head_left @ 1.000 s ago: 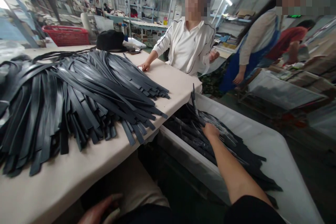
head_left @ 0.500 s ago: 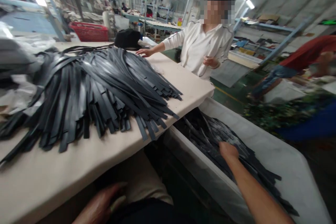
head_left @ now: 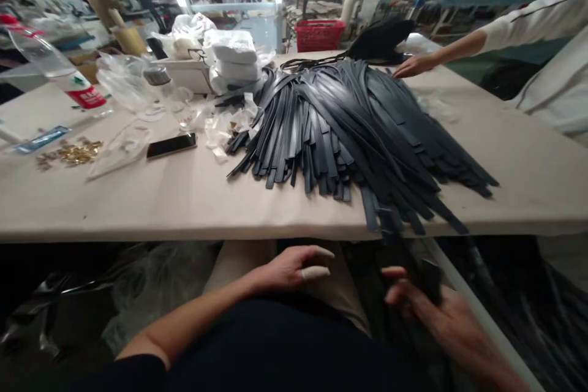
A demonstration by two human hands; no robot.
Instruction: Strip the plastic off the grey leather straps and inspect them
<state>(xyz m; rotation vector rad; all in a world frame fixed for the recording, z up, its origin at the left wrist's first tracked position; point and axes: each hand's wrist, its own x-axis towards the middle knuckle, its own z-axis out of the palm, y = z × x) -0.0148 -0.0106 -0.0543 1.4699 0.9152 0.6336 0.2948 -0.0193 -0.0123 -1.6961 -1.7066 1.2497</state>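
Note:
A large fanned pile of flat black straps (head_left: pixel 316 128) lies across the cloth-covered table (head_left: pixel 138 208), several strap ends hanging at the front edge. My left hand (head_left: pixel 294 266) is below that edge, over my lap, empty with fingers stretched out and pale covers on the fingertips. To the right, my blurred right hand (head_left: pixel 441 312) is closed around a dark strap that runs up near the table edge; its exact shape is smeared by motion. More dark straps (head_left: pixel 528 318) lie in the pale bin (head_left: pixel 496 331) beside me, at lower right.
On the table's left are a phone (head_left: pixel 172 146), brass-coloured small parts (head_left: pixel 80 152), a plastic bottle (head_left: pixel 68 76), a lidded jar (head_left: pixel 158 82) and white packets (head_left: pixel 232 55). A co-worker's hand (head_left: pixel 416 65) rests at the pile's back right. A red basket (head_left: pixel 319 35) stands behind.
My view has swung left. My right hand has come out of the bin toward my lap with a dark strap. The left hand now shows its fingers extended. The co-worker's hand stays by the pile.

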